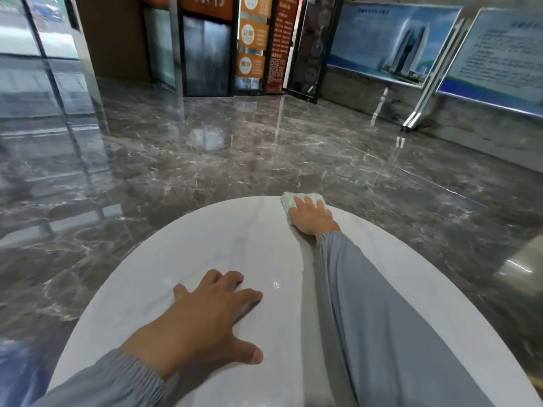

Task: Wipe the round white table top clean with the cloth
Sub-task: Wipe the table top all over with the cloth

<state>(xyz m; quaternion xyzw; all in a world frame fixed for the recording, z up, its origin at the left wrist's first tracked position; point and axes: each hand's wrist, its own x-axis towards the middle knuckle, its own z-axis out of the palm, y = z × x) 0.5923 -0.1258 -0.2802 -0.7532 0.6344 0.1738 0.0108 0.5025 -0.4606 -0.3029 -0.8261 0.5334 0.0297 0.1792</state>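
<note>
Pressing flat on a pale green, fluffy folded cloth [289,202], the right hand [311,215] reaches to the far edge of the round white glossy table top [205,245]. Its fingers are stretched out and a little apart over the fabric, not curled round it. The cloth lies on the surface at the far right part of the rim, and its far and left borders show beyond the fingertips. The right arm, in a loose grey-blue sleeve [382,318] with a gathered cuff, crosses the table from the near edge to the far one.

The left hand [205,315] rests palm down on the near half of the table, well apart from the cloth. Its fingers are straight and splayed, the thumb points off to the right, and it holds nothing. Its grey-blue elastic-cuffed sleeve [111,380] enters from the lower left corner.

Faint streaks run across the white surface between the two hands, perhaps moisture, though the glare makes this hard to judge.

Around the table spreads a polished grey-brown marble floor [235,157] with pale veins. Beyond it stand orange signs [252,36] beside dark-framed glass doors, and a blue framed display board [390,42] with a picture of towers hangs on the right wall.
</note>
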